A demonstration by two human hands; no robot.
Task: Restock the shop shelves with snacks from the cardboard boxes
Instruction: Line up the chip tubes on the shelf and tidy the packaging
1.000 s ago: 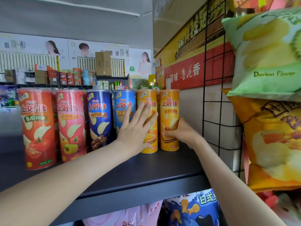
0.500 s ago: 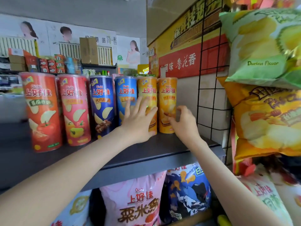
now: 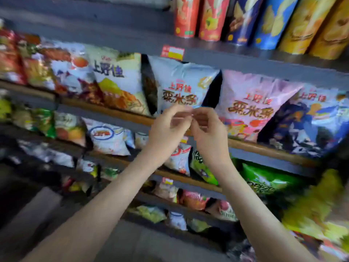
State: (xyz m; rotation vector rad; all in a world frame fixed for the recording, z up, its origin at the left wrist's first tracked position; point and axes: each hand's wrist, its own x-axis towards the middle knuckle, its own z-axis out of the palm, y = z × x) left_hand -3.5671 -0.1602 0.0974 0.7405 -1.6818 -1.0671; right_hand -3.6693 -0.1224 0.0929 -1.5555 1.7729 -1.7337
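the left hand [image 3: 166, 127] and the right hand [image 3: 209, 133] meet in mid-air in front of the dark grey metal shelving [image 3: 245, 63], fingers curled inward and fingertips touching each other; motion blur hides whether anything is pinched between them, so the grip of either hand cannot be told; just behind the fingertips, on the second shelf, stands a pale blue puffed snack bag with red lettering [image 3: 181, 82]; a pink snack bag with the same lettering [image 3: 251, 103] sits beside it to the right, and a dark blue snack bag [image 3: 306, 125] further right; on the top shelf tall snack tubes stand upright in a row: red tubes [image 3: 186, 16], blue tubes [image 3: 243, 19], yellow tubes [image 3: 306, 25]; a red and yellow price label [image 3: 172, 52] is fixed to that shelf's front edge; the lower shelves hold green snack bags [image 3: 264, 178] and other blurred packets
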